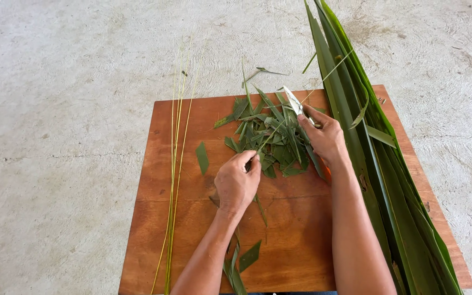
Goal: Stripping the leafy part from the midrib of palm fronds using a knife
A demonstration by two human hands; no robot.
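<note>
Thin pale-green leaf midrib: stretched taut between both hands above the brown wooden board, over the heap of cut dark-green leaf pieces. Left hand: fingers curled closed, pinching the lower end. Right hand: closed on a small silver-bladed knife, blade at the upper end. Judged light, springy, prone to snapping if bent sharply; best gripped near the ends, between fingertips. Stripped yellow-green ribs laid along the board's left edge. Long uncut green palm leaves stacked at right. Grey concrete floor beneath.
</note>
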